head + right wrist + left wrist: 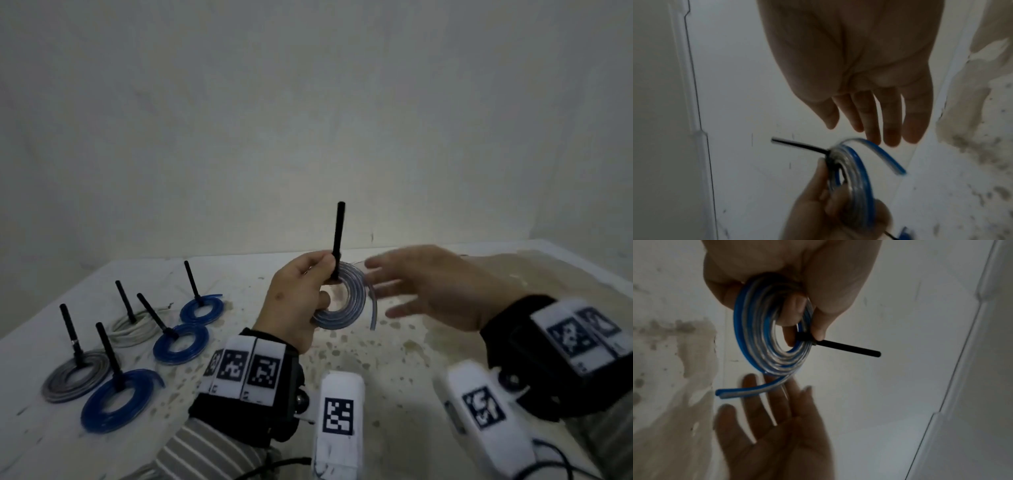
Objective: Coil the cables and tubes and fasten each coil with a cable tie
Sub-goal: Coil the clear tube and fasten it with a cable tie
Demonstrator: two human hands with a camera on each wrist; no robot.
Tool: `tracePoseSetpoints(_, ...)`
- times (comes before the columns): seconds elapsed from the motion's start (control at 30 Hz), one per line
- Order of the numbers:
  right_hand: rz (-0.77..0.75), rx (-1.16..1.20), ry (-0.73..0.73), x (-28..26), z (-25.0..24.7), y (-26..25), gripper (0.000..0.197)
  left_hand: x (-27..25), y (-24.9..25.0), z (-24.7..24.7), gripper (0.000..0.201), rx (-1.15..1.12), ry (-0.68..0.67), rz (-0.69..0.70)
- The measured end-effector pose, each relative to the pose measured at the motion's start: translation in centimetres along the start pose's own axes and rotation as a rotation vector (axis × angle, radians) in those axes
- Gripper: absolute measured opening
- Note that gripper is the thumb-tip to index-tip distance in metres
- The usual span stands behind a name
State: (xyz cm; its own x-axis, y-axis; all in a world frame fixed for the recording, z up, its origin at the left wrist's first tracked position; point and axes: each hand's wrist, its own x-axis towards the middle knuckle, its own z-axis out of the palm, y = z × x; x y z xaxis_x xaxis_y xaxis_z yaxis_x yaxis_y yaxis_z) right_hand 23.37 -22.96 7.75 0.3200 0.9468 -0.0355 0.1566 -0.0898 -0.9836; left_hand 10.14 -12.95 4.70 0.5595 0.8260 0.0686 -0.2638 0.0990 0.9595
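Observation:
My left hand [301, 291] grips a coil of clear and blue tube [346, 301] above the table, thumb and fingers curled round its left side. A black cable tie [338, 236] is wrapped round the coil and its tail stands straight up. In the left wrist view the coil [764, 331] hangs under the fingers, the tie [846, 348] points right and a loose tube end [740, 391] curls off below. My right hand [431, 287] is open just right of the coil, fingers straight, holding nothing. The right wrist view shows those fingers [890, 116] above the coil [857, 177].
Several tied coils lie on the white stained table [376, 346] at the left: a grey one [77, 377], a white one [133, 327] and three blue ones [116, 401] [180, 344] [202, 310], each with a black tie tail upright. A wall stands behind.

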Motion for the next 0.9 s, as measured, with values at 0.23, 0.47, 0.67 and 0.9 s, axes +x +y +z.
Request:
tracePoseSetpoints(0.23, -0.163, -0.091, 0.026, -0.8, 1.2, 1.5, 0.022, -0.1, 0.0, 0.9, 0.013, 0.01, 0.025, 0.028)
tracePoseSetpoints(0.47, -0.207, -0.172, 0.023, -1.2, 0.8, 1.2, 0.024, -0.6, 1.5, -0.8, 0.013, 0.232, -0.134, 0.159)
tracePoseSetpoints(0.67, -0.199, -0.29, -0.027, -1.1, -0.2, 1.0, 0.023, -0.9, 1.8, -0.9, 0.005, 0.323, -0.275, 0.181)
tracePoseSetpoints(0.9, -0.221, -0.412, -0.04, -1.2, -0.6, 0.6, 0.026, -0.9, 0.8, -0.8, 0.011, 0.261, -0.29, 0.2)
